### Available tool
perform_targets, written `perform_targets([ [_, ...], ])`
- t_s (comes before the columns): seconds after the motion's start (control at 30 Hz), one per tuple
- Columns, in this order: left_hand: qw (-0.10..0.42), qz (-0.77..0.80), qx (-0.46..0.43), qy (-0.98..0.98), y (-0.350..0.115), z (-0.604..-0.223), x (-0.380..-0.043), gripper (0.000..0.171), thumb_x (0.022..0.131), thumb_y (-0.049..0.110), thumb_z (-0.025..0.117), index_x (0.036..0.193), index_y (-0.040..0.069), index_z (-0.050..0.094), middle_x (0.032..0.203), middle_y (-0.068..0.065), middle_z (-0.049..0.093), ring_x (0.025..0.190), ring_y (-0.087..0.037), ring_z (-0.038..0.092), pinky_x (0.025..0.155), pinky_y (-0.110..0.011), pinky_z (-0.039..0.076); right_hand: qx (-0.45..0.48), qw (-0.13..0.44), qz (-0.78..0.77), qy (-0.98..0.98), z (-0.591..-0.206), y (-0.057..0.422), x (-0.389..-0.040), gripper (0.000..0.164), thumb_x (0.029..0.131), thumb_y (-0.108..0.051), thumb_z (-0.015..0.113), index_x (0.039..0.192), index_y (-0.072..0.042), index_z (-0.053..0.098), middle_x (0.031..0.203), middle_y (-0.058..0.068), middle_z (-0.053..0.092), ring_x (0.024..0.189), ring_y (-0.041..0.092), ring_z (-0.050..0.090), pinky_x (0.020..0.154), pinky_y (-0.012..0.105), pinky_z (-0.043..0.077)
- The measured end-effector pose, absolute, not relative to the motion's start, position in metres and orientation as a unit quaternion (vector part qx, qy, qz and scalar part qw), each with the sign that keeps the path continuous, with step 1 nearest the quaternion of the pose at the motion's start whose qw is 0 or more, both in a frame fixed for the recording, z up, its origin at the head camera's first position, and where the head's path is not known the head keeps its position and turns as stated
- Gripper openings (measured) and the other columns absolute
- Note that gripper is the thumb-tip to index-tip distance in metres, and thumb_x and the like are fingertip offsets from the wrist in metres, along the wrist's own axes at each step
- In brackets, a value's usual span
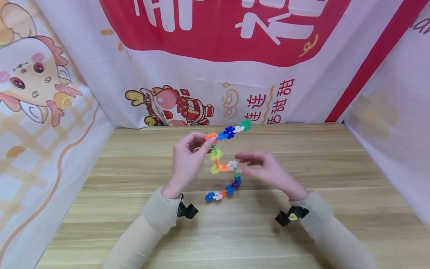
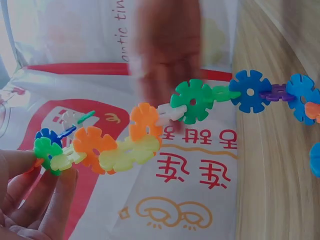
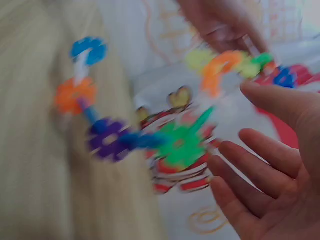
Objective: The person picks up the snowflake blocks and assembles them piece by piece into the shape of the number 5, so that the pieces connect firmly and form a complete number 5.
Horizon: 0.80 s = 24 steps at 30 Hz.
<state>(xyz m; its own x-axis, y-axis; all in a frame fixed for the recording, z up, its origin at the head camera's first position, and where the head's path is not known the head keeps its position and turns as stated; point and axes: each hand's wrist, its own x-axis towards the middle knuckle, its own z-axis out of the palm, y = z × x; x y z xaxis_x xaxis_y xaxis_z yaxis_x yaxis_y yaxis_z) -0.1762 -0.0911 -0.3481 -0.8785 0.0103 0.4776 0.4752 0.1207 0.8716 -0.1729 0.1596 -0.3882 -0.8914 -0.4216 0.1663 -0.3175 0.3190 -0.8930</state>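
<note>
A chain of interlocking plastic snowflake discs (image 1: 229, 132) zigzags above the wooden table, in green, white, blue, orange, yellow and purple. My left hand (image 1: 187, 162) pinches it at an orange disc (image 1: 211, 137) between thumb and fingers. From that grip one short end runs up to the right to a green disc (image 1: 246, 124). The longer part hangs down and curves back to a blue disc (image 1: 209, 196). Beside the middle of the chain is my right hand (image 1: 268, 172), its fingers loosely extended; in the right wrist view its palm (image 3: 270, 200) holds nothing.
The wood-grain table (image 1: 255, 235) stretches under both arms. A printed white and red cloth (image 1: 215, 33) hangs along its back edge, with more printed cloth (image 1: 40, 149) at the left and right sides. Black camera mounts (image 1: 186, 210) sit at both wrists.
</note>
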Motion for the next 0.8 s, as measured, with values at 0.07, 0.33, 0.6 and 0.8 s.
perform_targets([
  [0.07,0.176,-0.643,-0.166,-0.727,-0.093,-0.35,-0.18,0.015,0.095,0.02,0.076,0.1,0.006,0.074,0.094,-0.004,0.074,0.08,-0.022,0.069,0.069,-0.029,0.058,-0.213,0.095,-0.532,0.814,-0.405,0.162,-0.177,0.051,0.088,-0.025,0.084,0.131,-0.004,0.065,0.126,0.006,0.068,0.114,0.024,0.064,0.1,0.047,0.05],
  [0.33,0.122,-0.656,-0.149,-0.729,-0.102,-0.351,-0.205,0.022,0.099,0.025,0.071,0.111,0.006,0.074,0.099,-0.007,0.074,0.085,-0.023,0.072,0.074,-0.034,0.061,-0.188,0.146,-0.525,0.817,-0.428,0.159,-0.178,0.032,0.089,-0.029,0.082,0.111,-0.008,0.072,0.1,0.003,0.073,0.092,0.022,0.07,0.084,0.036,0.058],
  [0.6,0.01,-0.672,-0.117,-0.731,-0.102,-0.362,-0.232,0.027,0.104,0.021,0.062,0.124,0.003,0.069,0.111,-0.012,0.071,0.101,-0.034,0.07,0.081,-0.033,0.059,-0.16,0.193,-0.559,0.79,-0.431,0.163,-0.174,0.032,0.093,-0.028,0.078,0.11,-0.002,0.07,0.096,0.009,0.075,0.088,0.025,0.072,0.083,0.04,0.059],
  [0.8,-0.039,-0.689,-0.08,-0.72,-0.097,-0.388,-0.258,0.029,0.105,0.018,0.06,0.128,0.002,0.066,0.116,-0.017,0.069,0.103,-0.032,0.069,0.084,-0.034,0.059,-0.108,0.218,-0.577,0.78,-0.44,0.167,-0.18,0.036,0.096,-0.026,0.074,0.115,0.002,0.066,0.095,0.012,0.075,0.084,0.026,0.072,0.079,0.042,0.06],
])
